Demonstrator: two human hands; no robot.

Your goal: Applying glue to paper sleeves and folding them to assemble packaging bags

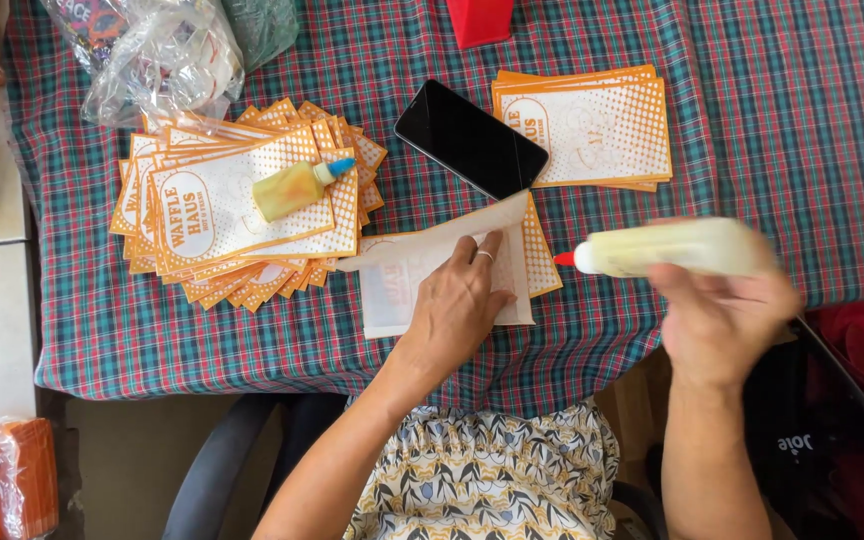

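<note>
My left hand (457, 305) presses flat on a white paper sheet (402, 290) with a folded flap, lying on the plaid tablecloth (252, 330); an orange-printed card edge (540, 262) shows under it. My right hand (717, 320) grips a large pale glue bottle (677, 248) with a red tip, held sideways in the air to the right of the paper, tip pointing left. It looks motion-blurred.
A fanned pile of orange-and-white printed cards (242, 200) lies at left with a small yellow glue bottle (297, 187) on top. A black phone (470, 138) and a neat card stack (587, 128) lie at the back. Plastic bags (157, 55) sit at top left, a red object (480, 20) at top.
</note>
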